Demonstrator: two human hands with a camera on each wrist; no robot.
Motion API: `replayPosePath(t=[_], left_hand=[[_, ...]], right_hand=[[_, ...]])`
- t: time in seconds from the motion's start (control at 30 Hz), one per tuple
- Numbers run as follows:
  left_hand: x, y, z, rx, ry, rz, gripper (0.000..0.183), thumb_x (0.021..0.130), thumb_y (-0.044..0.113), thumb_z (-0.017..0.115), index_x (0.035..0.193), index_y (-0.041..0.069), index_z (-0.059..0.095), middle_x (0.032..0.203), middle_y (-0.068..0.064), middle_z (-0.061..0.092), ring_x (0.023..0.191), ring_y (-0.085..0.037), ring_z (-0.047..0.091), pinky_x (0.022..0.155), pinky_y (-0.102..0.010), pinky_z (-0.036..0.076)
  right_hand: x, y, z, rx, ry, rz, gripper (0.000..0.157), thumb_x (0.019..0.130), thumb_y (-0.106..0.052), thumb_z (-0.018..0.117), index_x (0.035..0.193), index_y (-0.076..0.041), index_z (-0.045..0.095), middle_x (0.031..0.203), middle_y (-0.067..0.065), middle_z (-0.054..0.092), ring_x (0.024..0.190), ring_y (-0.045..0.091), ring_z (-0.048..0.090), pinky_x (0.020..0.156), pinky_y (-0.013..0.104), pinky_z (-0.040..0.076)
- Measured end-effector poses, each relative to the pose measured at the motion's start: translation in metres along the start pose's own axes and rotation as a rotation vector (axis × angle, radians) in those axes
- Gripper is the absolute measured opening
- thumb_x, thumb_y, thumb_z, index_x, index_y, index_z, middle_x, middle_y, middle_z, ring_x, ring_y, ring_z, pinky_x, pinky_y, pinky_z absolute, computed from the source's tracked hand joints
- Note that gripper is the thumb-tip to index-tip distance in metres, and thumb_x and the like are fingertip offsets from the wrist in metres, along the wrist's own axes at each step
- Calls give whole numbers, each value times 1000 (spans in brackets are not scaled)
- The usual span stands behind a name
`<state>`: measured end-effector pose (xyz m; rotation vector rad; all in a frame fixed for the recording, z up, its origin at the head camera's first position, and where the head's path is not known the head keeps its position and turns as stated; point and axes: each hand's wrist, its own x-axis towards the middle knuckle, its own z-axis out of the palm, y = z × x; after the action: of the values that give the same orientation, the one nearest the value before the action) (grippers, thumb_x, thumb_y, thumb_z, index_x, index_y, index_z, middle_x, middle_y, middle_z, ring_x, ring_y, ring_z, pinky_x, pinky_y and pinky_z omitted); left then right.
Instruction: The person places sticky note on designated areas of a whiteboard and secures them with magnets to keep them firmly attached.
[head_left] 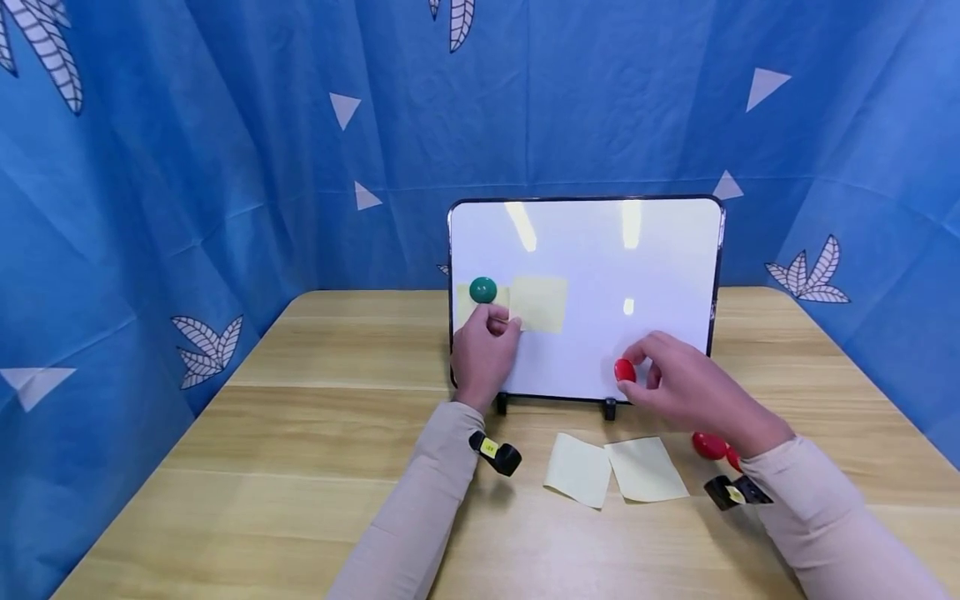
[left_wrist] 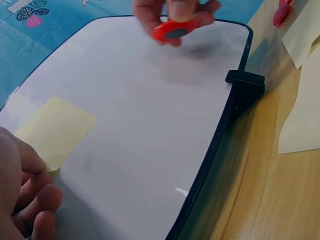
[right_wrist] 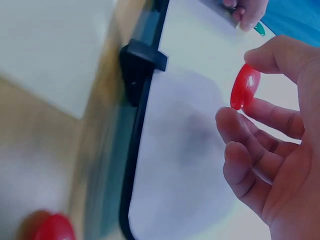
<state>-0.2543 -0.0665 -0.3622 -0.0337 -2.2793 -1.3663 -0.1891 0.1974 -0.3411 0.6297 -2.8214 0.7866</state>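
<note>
My right hand [head_left: 678,379] pinches a round red magnet [head_left: 625,370] between thumb and index finger, in front of the lower right of a white magnetic board [head_left: 585,358]. The dark disc on the magnet's back [left_wrist: 176,33] shows in the left wrist view. At the board's left, my left hand [head_left: 486,348] holds the lower corner of a pale yellow paper note [head_left: 542,302] with its fingertips. Another yellow note [head_left: 465,304] lies left of it, partly covered by the hand, with a round green magnet [head_left: 483,290] on its upper edge.
Two loose yellow notes [head_left: 581,468] lie on the wooden table [head_left: 315,442] before the board. Red magnets [head_left: 708,446] rest beside my right wrist, partly hidden by it. Black feet [head_left: 610,409] support the board. A blue patterned curtain [head_left: 525,100] hangs behind and at both sides.
</note>
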Motion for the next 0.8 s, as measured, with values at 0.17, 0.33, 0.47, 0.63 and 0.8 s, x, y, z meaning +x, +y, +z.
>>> replayPosePath(t=[0.17, 0.33, 0.47, 0.63, 0.8], left_hand=[[-1, 1, -1, 21, 8, -19, 15, 90, 30, 74, 93, 17, 66, 81, 5, 66, 77, -15, 60, 68, -35, 47], [-2, 2, 0, 19, -8, -10, 14, 91, 29, 73, 93, 17, 66, 81, 6, 65, 77, -15, 60, 68, -35, 47], [-2, 2, -1, 15, -7, 6, 14, 90, 29, 73, 93, 17, 66, 80, 6, 65, 75, -15, 60, 68, -35, 46], [-2, 1, -1, 24, -13, 11, 13, 91, 28, 72, 93, 18, 66, 79, 6, 64, 74, -14, 60, 67, -35, 46], [-3, -1, -2, 32, -16, 18, 12, 91, 28, 72, 93, 18, 65, 79, 7, 64, 74, -14, 60, 66, -34, 46]], right_hand=[[13, -7, 1, 27, 5, -15, 31, 82, -17, 83, 107, -11, 65, 97, 1, 61, 75, 16, 58, 62, 27, 53], [19, -11, 2, 55, -3, -20, 34, 81, -18, 84, 108, -10, 65, 97, 1, 63, 75, 16, 58, 61, 28, 54], [24, -13, 4, 54, 11, -37, 34, 81, -19, 84, 108, -11, 65, 98, 1, 63, 75, 16, 58, 60, 29, 53], [26, -15, 6, 76, 48, -26, 37, 80, -19, 85, 110, -11, 64, 100, 2, 63, 78, 18, 58, 59, 30, 54], [28, -18, 10, 89, 125, -40, 36, 81, -16, 84, 109, -12, 61, 99, 2, 62, 77, 19, 58, 60, 30, 54]])
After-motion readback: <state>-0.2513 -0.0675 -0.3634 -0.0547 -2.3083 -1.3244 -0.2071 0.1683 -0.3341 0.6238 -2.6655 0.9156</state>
